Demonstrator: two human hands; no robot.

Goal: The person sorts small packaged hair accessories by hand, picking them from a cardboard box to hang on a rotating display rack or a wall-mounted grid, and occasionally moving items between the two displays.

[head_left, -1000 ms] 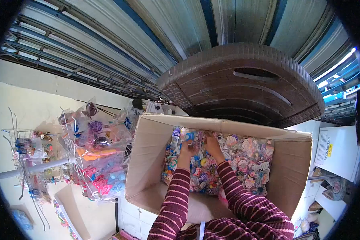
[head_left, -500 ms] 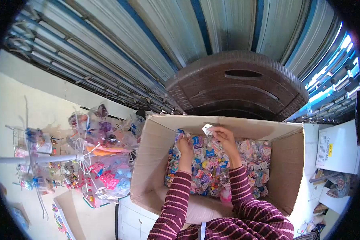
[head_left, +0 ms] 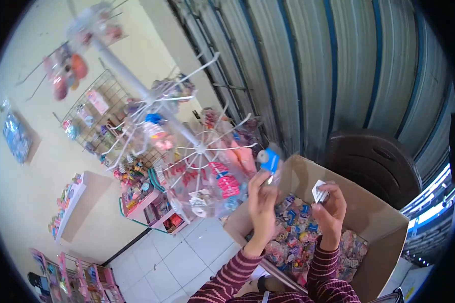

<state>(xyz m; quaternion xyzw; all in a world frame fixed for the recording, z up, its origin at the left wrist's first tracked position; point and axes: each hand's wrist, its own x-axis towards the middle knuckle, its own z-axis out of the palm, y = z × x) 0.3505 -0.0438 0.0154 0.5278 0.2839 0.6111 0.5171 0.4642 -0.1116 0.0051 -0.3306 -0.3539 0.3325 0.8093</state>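
My left hand (head_left: 262,204) is raised above the left side of the cardboard box (head_left: 369,209), its fingers around the lower end of a small packet with a blue card (head_left: 270,160). A small white card (head_left: 319,192) is pinched in my right hand (head_left: 330,212), over the box's interior. Below both hands, the box holds many small packaged trinkets (head_left: 293,240) in pink, blue and other colours.
A white rotating rack (head_left: 201,148) with bagged items stands left of the box. Behind the box are a brown plastic chair (head_left: 371,161) and a corrugated metal shutter (head_left: 313,76). A wall grid (head_left: 108,96) and shelf (head_left: 72,204) hold goods.
The view has turned left, showing more of the rack and wall. My left hand has risen out of the box with the blue-card packet. My right hand still holds the white card.
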